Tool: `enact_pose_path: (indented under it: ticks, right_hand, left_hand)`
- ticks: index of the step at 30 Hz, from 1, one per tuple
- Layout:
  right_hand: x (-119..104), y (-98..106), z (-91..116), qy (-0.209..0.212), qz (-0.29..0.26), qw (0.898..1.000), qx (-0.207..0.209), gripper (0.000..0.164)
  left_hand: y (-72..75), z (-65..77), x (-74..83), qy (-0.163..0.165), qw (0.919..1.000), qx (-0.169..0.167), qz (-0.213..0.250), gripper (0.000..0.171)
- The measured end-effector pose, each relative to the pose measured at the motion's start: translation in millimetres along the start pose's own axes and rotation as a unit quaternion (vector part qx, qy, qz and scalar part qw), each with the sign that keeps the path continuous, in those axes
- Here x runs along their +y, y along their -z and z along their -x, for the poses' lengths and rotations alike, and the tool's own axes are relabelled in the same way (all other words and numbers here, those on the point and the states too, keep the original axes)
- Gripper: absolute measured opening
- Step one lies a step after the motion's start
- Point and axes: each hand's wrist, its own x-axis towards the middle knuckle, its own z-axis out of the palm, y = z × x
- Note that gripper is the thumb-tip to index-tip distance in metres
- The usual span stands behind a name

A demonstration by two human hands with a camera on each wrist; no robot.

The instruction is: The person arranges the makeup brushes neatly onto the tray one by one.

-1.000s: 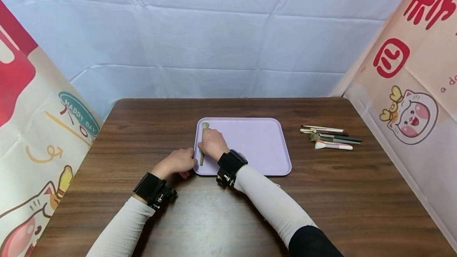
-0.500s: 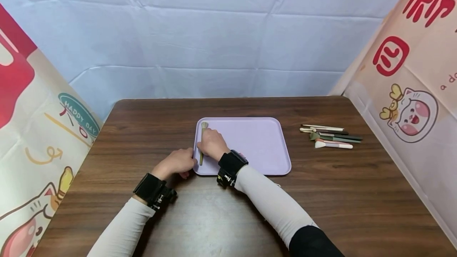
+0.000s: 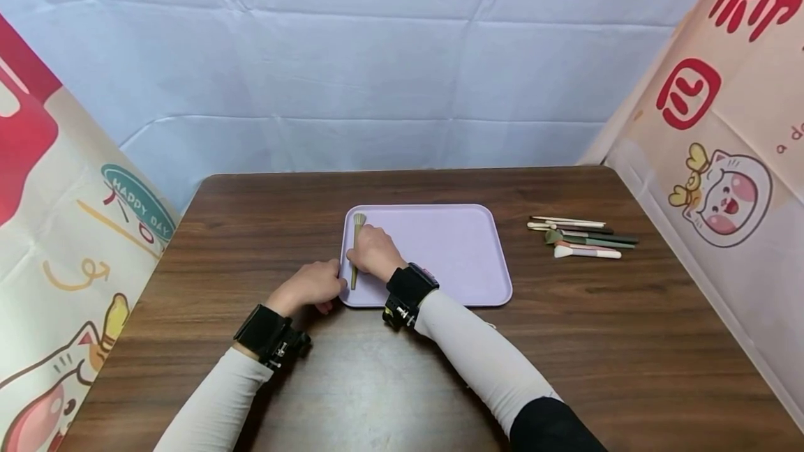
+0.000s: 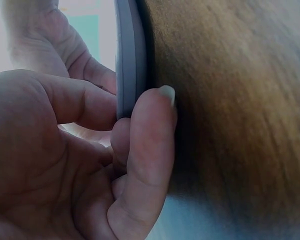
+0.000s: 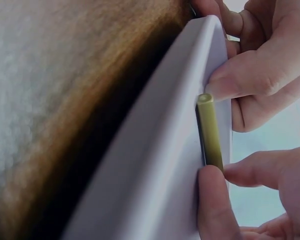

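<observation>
A makeup brush point(image 3: 359, 220) with pale bristles and an olive handle point(image 5: 211, 132) lies along the left side of a lilac tray point(image 3: 446, 257), bristles toward the far edge. My right hand point(image 3: 375, 254) pinches the handle between thumb and fingertip, covering its middle in the head view. At the tray's near left corner, my left hand point(image 3: 312, 285) grips the rim point(image 4: 127, 55); the right wrist view puts its thumb point(image 5: 225, 86) inside the wall, right by the handle's end. Curled fingers point(image 4: 151, 140) of that hand sit low against the tray's outer side, close over the wooden table.
Several more brushes lie bunched on the table to the right of the tray, among them a white-tipped brush point(image 3: 587, 252) and a green brush point(image 3: 593, 239). The wooden table point(image 3: 565, 340) ends at a white cloth backdrop point(image 3: 377, 75), with printed banners on both sides.
</observation>
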Motion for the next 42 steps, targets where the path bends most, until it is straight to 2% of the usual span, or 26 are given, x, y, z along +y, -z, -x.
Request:
enact_pose_path:
  ticks: [5,17,22,24,27,30,32,42]
  right_hand:
    - [2.7,0.8,1.4,0.0,-0.02,1.0,-0.012,0.029]
    - [14.6,4.6,6.6,0.033,-0.064,0.997,-0.024,0.02]
    - [21.8,10.9,13.0,0.052,-0.078,0.994,-0.05,0.018]
    - [24.5,15.9,15.7,0.056,-0.082,0.993,-0.062,0.023]
    - [29.9,24.8,19.7,0.056,-0.076,0.993,-0.072,0.042]
    - [37.4,34.0,23.4,0.058,-0.06,0.995,-0.06,0.056]
    - [44.4,40.7,25.9,0.061,-0.051,0.996,-0.049,0.059]
    - [90.2,71.8,36.6,0.114,-0.005,0.993,-0.005,0.049]
  left_hand:
    - [-0.8,-0.6,0.2,0.0,1.0,-0.004,-0.005,0.021]
    - [-2.1,-2.7,0.1,-0.003,1.0,-0.001,-0.004,0.019]
    - [-1.4,0.7,-0.5,-0.002,1.0,0.0,0.005,0.019]
    - [-0.6,1.5,-0.7,-0.001,1.0,0.001,0.008,0.018]
    - [0.6,1.9,0.4,-0.002,0.9999,0.001,0.01,0.017]
    - [0.9,2.4,0.8,-0.004,0.9999,0.001,0.01,0.016]
    - [0.6,2.5,0.9,-0.003,0.9999,0.001,0.013,0.016]
    - [0.5,1.9,-0.4,-0.003,0.9999,0.0,0.015,0.016]
